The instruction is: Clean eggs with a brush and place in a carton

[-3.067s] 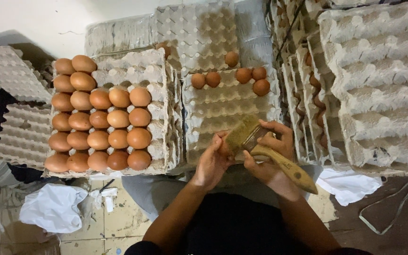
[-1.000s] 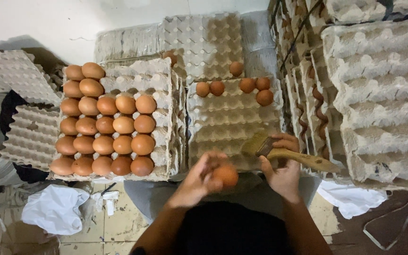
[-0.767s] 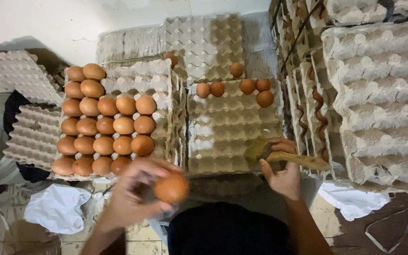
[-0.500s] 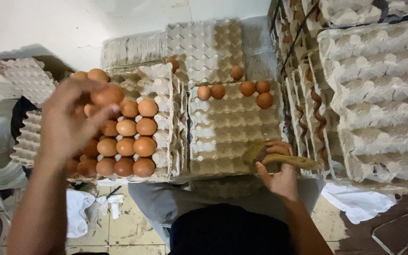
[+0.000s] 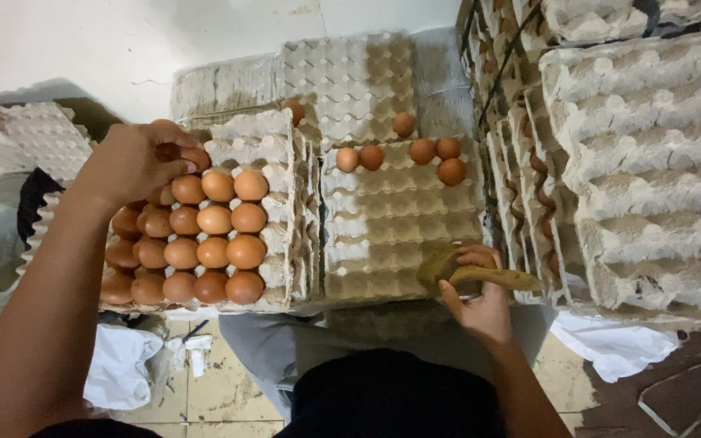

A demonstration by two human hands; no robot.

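Note:
My left hand (image 5: 135, 162) reaches over the left egg tray (image 5: 277, 203) and is closed on a brown egg (image 5: 195, 156) at the tray's far left rows. That tray holds several brown eggs (image 5: 214, 219) in neat rows. My right hand (image 5: 480, 296) rests at the near edge of the middle tray (image 5: 399, 227) and grips a wooden-handled brush (image 5: 472, 272). The middle tray carries several loose eggs (image 5: 422, 151) along its far rows.
Stacks of grey cardboard egg trays (image 5: 651, 162) rise on the right and more lie at the back (image 5: 342, 73) and far left (image 5: 34, 138). White cloths lie on the tiled floor at the left (image 5: 119, 369) and right (image 5: 610, 345). My lap is below.
My left hand carried an egg from beside the brush, swung left and up, and now sets it among the eggs on the left tray. The right hand stays with the brush.

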